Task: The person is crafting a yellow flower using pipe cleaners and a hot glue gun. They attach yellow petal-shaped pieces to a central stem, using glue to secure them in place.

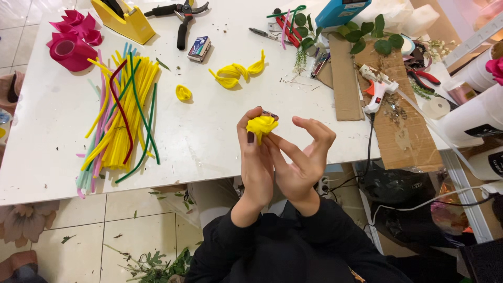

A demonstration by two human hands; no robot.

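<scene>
We're looking down at a big white table (209,131) that takes up most of the view. On its right side lies a long strip of brown cardboard (403,131) with a white glue gun (378,86) resting on its top end. Over on the left there's a fat pile of pipe cleaners (118,118), mostly yellow with some green, pink and one dark red. Top left we've got a pink ribbon roll (68,50) and a yellow tape dispenser (126,21), with black pliers (181,18) just beside it. Near the middle of the table sit some loose yellow petals (236,71).

Now the hands, held above the table's near edge. Our left hand (257,162) has its fingers curled in narrow, pinching a small yellow flower (261,126) between thumb and fingertips. Our right hand (301,162) presses against the left at the palm, thumb touching the flower's lower side, while its other fingers (317,128) spread wide and stay just clear of it.
</scene>
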